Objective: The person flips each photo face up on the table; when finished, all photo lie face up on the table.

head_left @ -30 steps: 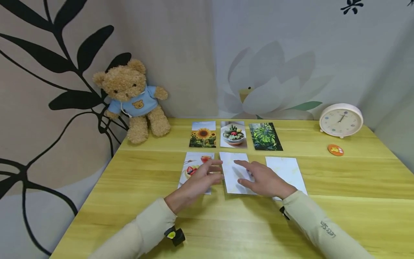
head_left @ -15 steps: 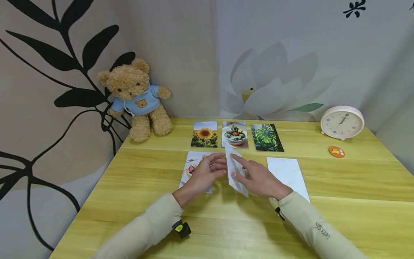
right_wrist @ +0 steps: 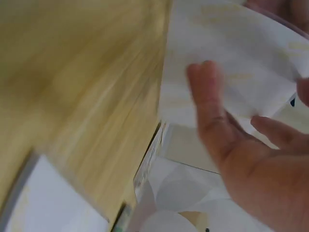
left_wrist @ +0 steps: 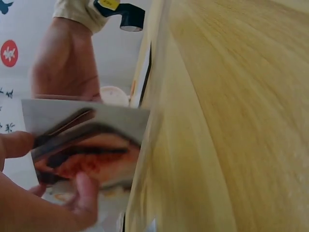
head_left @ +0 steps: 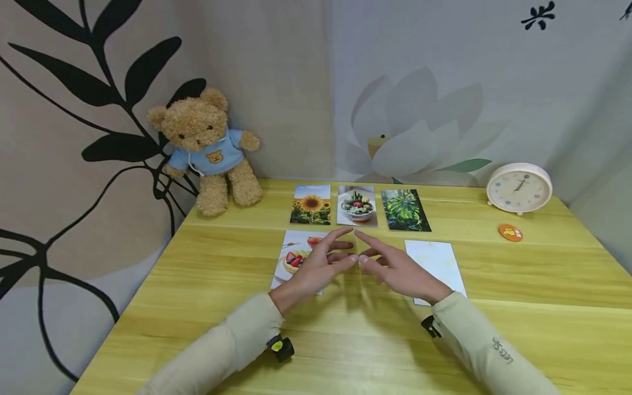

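Note:
A picture card (left_wrist: 91, 154) stands upright between my two hands, nearly edge-on in the head view. Its picture side, with blurred reddish food, faces my left hand (head_left: 316, 269). In the right wrist view its white back (right_wrist: 227, 72) with faint yellow marks faces my right hand (head_left: 402, 269). My left thumb lies on the picture side, other fingers at the card's edge. The right hand's fingers hold the card from the back. Under my left hand lies a fruit tart card (head_left: 294, 260). A white face-down card (head_left: 434, 263) lies beside my right hand.
Behind the hands lie a sunflower card (head_left: 311, 204), a cactus bowl card (head_left: 357, 206) and a green leaf card (head_left: 406, 209) in a row. A teddy bear (head_left: 212, 153) sits at the back left. A clock (head_left: 519, 188) and an orange disc (head_left: 511, 232) are at the right.
The middle card, lying white side up a second ago, has been lifted off the table and turned upright. My hands have come closer together around it.

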Available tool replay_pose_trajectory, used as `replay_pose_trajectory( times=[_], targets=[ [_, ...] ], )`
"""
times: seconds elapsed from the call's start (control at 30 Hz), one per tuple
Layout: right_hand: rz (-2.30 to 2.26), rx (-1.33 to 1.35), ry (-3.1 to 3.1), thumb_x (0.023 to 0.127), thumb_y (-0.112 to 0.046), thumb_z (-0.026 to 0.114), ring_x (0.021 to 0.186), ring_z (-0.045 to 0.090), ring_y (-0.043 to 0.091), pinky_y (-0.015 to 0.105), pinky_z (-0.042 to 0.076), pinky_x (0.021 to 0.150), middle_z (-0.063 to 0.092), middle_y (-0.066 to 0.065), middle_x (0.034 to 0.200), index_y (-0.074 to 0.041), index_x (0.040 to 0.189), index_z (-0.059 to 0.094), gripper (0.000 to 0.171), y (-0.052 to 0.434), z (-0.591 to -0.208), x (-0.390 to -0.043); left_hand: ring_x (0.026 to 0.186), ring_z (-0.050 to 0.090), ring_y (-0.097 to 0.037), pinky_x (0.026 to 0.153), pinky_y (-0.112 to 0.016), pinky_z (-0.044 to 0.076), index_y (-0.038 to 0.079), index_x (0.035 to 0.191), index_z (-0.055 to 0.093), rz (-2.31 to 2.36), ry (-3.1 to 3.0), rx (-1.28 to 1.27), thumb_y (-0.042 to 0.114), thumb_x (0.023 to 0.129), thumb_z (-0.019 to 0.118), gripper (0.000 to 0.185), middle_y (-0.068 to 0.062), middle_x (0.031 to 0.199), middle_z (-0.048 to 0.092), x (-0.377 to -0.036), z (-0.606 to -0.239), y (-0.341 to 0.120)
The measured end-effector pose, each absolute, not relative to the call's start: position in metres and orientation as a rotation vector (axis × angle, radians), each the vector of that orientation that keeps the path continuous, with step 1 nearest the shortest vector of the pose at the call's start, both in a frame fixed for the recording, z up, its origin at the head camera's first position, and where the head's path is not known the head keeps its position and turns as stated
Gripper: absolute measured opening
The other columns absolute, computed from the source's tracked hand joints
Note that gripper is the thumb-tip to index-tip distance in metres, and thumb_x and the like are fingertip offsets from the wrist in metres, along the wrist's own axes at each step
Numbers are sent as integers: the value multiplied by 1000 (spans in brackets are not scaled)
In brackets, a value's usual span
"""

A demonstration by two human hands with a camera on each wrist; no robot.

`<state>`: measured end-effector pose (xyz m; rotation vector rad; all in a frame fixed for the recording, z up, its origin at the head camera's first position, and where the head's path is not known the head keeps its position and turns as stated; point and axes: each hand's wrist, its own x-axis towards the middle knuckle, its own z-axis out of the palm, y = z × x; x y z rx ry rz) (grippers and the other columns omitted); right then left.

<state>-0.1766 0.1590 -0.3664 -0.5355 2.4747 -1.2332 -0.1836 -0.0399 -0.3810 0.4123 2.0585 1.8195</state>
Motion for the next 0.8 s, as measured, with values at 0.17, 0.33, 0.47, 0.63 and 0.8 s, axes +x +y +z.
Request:
replay_pose_trajectory(
  times=[0.17, 0.33, 0.47, 0.63, 0.8],
  targets=[
    [-1564, -447, 2220, 95, -46, 43, 105, 61, 23, 42, 53, 82, 53, 15, 131, -35, 145, 23, 55, 164, -362, -179, 137, 31, -28, 105, -55, 35, 56, 135, 26, 1740, 2193, 462, 40, 88, 59, 59, 4, 151, 25, -183, -382, -32],
    [-1744, -399, 2155, 93, -39, 51, 98, 64, 25, 39, 55, 79, 53, 17, 129, -32, 143, 31, 54, 167, -358, -181, 142, 22, -22, 106, -61, 29, 59, 134, 23, 1676, 2370, 546, 44, 86, 61, 63, 13, 152, 22, -183, -375, -27],
    [-1860, -362, 2144, 91, -31, 58, 98, 65, 19, 38, 56, 75, 53, 14, 129, -27, 141, 38, 54, 172, -360, -182, 137, 29, -26, 102, -58, 35, 53, 137, 26, 1606, 2466, 520, 41, 86, 63, 64, 4, 150, 30, -182, -372, -29],
    [-2064, -235, 2213, 85, -14, 66, 93, 67, 10, 30, 57, 75, 64, 3, 107, -13, 132, 49, 50, 181, -366, -183, 131, 41, -30, 96, -46, 45, 32, 143, 28, 1616, 2403, 282, 36, 84, 66, 70, -9, 146, 35, -180, -369, -36],
    [-2155, -151, 2306, 79, -5, 71, 83, 68, 8, 25, 56, 74, 68, -6, 92, -6, 126, 53, 50, 187, -374, -185, 134, 36, -29, 104, -46, 40, 18, 146, 20, 1697, 2306, 214, 33, 84, 66, 78, -14, 148, 31, -179, -367, -42]
  ],
)
